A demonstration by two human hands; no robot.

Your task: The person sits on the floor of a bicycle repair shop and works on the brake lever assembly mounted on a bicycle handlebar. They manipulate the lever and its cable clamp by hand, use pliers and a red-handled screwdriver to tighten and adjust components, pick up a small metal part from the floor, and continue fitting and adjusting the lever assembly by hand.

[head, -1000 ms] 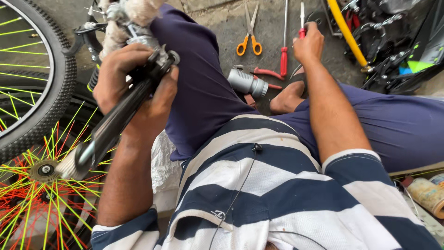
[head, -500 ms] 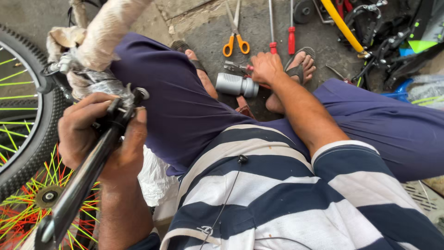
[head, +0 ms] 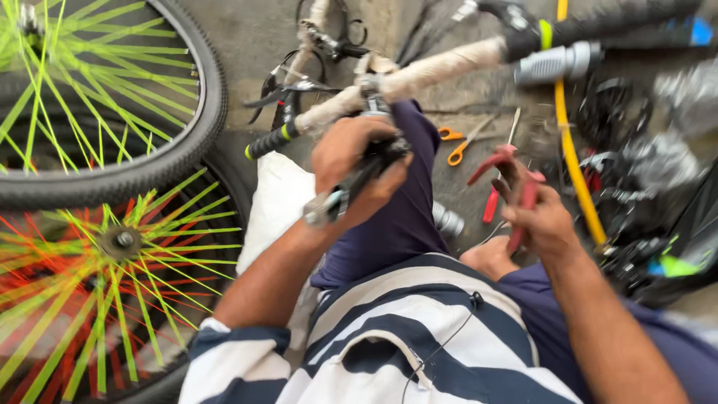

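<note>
My left hand (head: 357,170) grips a black bicycle stem with a metal end (head: 338,197), fixed to a paper-wrapped handlebar (head: 419,75) that crosses the top of the view. My right hand (head: 540,217) holds red-handled pliers (head: 516,173) lifted off the ground, handles spread apart. I sit on the ground in a striped shirt and dark blue trousers, the handlebar resting over my left knee.
Two bicycle wheels lie at left, one with green spokes (head: 112,112), one with orange and green spokes (head: 120,247). Orange scissors (head: 462,144), a red-handled screwdriver (head: 491,206), a silver cylinder (head: 447,221), a yellow hose (head: 572,150) and dark parts lie on the concrete.
My right hand left the ground by the silver cylinder and now holds red pliers in the air. The view swung up and left; my left hand stays on the stem.
</note>
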